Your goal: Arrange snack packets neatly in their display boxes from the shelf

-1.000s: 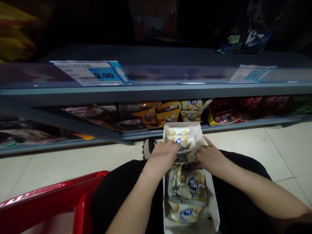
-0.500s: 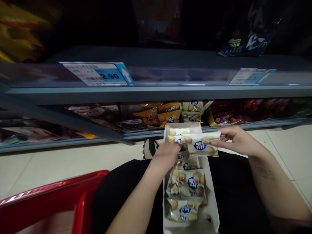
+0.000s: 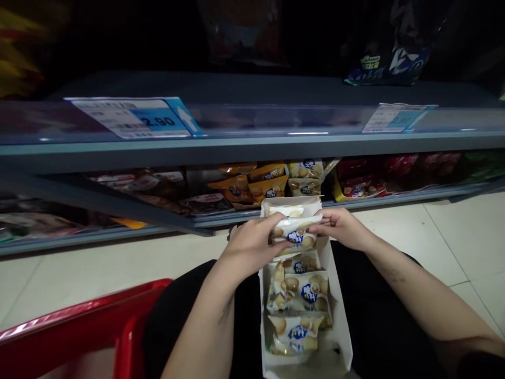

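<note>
One bare left hand [image 3: 252,242], one right hand [image 3: 347,229]; one long, open, white cardboard box [image 3: 341,326]; within it, at least five cream plastic packets with blue print [image 3: 310,295]; on the far lower shelf [image 3: 240,217], at least four orange plastic packets [image 3: 270,188]; two white-and-blue paper price tags [image 3: 134,118]; one red plastic basket [image 3: 87,308], near left.

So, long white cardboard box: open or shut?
Open: the box is uncovered on top, cream pillow-shaped plastic packets showing inside.

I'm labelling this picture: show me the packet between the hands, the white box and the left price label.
Packet [image 3: 295,236]: head view, its printed front.
White box [image 3: 338,316]: head view, right side wall.
Left price label [image 3: 134,118]: head view, its middle.
</note>
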`<state>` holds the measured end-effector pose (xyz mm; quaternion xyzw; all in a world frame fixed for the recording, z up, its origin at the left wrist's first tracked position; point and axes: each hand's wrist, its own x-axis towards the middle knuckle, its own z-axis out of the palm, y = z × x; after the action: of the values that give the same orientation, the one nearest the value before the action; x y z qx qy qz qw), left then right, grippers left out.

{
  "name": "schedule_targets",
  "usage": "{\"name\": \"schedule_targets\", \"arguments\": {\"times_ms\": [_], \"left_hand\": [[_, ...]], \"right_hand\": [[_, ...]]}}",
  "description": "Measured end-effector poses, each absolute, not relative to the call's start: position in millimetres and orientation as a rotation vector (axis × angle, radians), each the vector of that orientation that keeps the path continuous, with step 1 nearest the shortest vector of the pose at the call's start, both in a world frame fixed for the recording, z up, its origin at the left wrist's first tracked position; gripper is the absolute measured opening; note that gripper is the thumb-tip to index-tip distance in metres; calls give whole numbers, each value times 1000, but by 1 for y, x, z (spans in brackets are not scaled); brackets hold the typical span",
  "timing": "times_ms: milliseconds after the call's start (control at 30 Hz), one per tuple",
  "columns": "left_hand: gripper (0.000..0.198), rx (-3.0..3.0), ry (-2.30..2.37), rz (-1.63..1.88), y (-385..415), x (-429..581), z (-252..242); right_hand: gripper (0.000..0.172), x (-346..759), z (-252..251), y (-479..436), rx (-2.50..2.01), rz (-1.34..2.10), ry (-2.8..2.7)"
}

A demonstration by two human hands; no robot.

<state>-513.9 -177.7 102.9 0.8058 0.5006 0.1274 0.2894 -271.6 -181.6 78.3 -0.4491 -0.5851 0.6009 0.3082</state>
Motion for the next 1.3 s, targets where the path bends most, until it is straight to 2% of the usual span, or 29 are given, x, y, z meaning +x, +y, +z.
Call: {"name": "schedule_targets", "arguments": {"times_ms": [100,167,233,367,500,600,933,1167,1233,1300], "left_hand": [[24,2244,1350,193,-178,-522,104],[21,2293,1313,130,-181,-527,106],[22,2332,1305,68,-184,-526,108],[17,2387,1351,-112,-190,-513,108],[16,2382,1348,-188,-193,-503,101],[25,2365,1394,-226,-196,-502,94],[35,2397,1376,-230,-203,-492,87],[39,2327,1417,-396,-189,-505,93],[41,2324,1423,-404,-189,-506,94],[37,2339,1426,-394,-191,-504,95]], "right_hand": [[24,-273,89,-191,-1380,1241,-1758],[13,-274,103,-200,-1547,986,-2027],[7,-279,111,-209,-1605,895,-2385],[18,-306,98,-226,-1539,924,-2900],[61,-332,73,-235,-1666,946,-3052],[80,-339,64,-236,-1786,963,-3060],[87,-335,58,-229,-1679,1170,-3263],[89,-324,67,-228,-1355,1385,-3168],[87,-317,76,-232,-1280,1419,-3134],[77,-311,88,-235,-1256,1426,-3091]]}}
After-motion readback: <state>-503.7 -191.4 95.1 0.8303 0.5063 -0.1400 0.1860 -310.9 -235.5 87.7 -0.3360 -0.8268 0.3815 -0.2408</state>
